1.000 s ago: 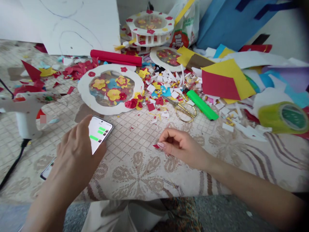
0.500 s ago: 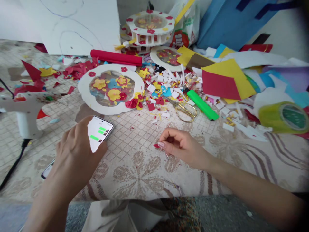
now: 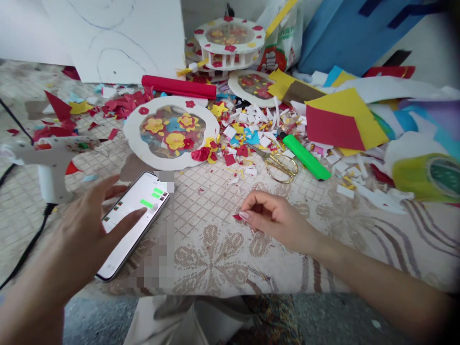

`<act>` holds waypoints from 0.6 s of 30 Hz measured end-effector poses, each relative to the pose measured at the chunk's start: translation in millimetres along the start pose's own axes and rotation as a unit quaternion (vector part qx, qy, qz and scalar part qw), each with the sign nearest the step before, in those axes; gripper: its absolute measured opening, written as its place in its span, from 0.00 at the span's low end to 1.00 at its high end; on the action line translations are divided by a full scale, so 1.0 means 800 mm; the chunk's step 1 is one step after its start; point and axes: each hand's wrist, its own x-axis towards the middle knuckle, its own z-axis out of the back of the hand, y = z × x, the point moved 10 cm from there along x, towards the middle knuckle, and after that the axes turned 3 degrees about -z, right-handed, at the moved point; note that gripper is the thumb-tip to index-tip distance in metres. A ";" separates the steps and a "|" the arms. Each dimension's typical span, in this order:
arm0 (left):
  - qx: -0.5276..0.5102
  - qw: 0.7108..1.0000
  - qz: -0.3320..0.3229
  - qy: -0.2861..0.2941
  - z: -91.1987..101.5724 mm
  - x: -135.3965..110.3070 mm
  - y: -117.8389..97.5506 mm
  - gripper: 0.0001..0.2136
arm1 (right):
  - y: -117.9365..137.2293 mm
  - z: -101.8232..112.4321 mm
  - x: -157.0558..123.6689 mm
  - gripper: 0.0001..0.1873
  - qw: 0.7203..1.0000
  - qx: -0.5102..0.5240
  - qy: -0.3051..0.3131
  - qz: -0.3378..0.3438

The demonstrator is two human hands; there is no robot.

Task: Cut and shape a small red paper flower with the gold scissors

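Note:
A smartphone (image 3: 131, 230) lies on the patterned cloth with its screen lit, showing green message bubbles. My left hand (image 3: 84, 232) is over its left side, thumb stretched across the screen and the other fingers spread beyond the far left edge. Whether the thumb touches the glass or hovers, I cannot tell. Low over the cloth, my right hand (image 3: 268, 215) is closed in a pinch on a small red paper piece (image 3: 237, 217), whose tip sticks out past the thumb and finger.
A white glue gun (image 3: 50, 167) stands at left with its cord. Ahead are a white scalloped frame with paper flowers (image 3: 138, 148), gold scissors (image 3: 282, 167), a green utility knife (image 3: 305, 157) and many paper scraps. Yellow tape (image 3: 413, 177) and coloured sheets (image 3: 334, 127) are at right.
The phone has turned, its near end swinging right. My left hand has loosened from around it, and its thumb now lies over the screen. My right hand keeps its pinch.

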 end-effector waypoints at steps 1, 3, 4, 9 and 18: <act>-0.002 1.000 0.002 0.000 -0.001 0.000 -0.003 0.32 | 0.000 0.000 0.000 0.09 1.000 0.001 0.000 0.000; 0.009 1.000 -0.003 -0.009 0.000 0.000 -0.009 0.32 | -0.001 0.000 0.000 0.09 1.000 0.001 0.000 -0.001; 0.018 1.000 -0.007 -0.015 0.001 0.000 -0.012 0.32 | -0.001 0.000 0.000 0.09 1.000 0.001 0.000 -0.002; 0.051 0.998 0.001 -0.027 0.002 0.001 -0.022 0.33 | 0.001 0.000 0.000 0.09 1.000 -0.003 0.000 -0.001; 0.024 0.999 0.005 -0.032 0.002 0.002 -0.014 0.32 | 0.000 0.001 0.000 0.07 1.000 -0.001 -0.004 -0.003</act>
